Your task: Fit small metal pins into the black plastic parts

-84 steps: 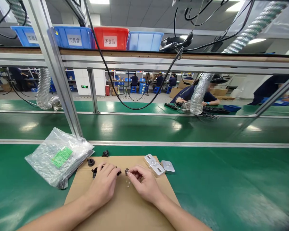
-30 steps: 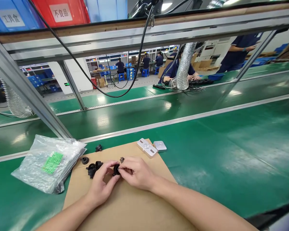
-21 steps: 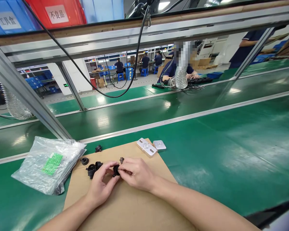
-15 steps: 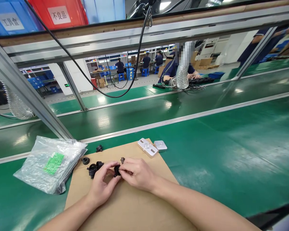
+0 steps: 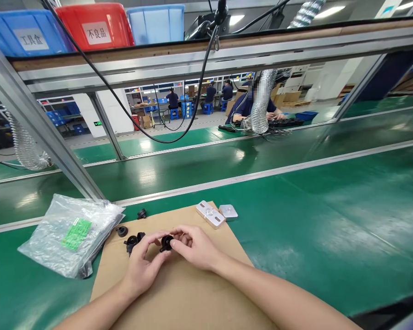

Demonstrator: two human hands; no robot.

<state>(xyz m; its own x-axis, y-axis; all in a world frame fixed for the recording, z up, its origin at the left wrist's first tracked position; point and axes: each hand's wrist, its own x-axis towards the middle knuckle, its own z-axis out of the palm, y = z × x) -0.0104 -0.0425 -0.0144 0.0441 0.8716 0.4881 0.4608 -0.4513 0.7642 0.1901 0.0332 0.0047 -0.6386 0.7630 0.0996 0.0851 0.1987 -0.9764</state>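
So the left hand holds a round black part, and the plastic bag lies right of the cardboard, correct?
Wrong side: the plastic bag lies left of the cardboard, as the head view shows. The left hand does hold a round black part.

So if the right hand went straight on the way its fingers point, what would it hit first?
Most likely the small black round part that the left hand holds. The right hand has its thumb at the part's rim, possibly touching, though depth is hard to judge.

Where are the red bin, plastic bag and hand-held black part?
Red bin (image 5: pixel 96 16): head view, upper front wall.
Plastic bag (image 5: pixel 55 233): head view, left-hand film.
Held black part (image 5: pixel 166 242): head view, open face.
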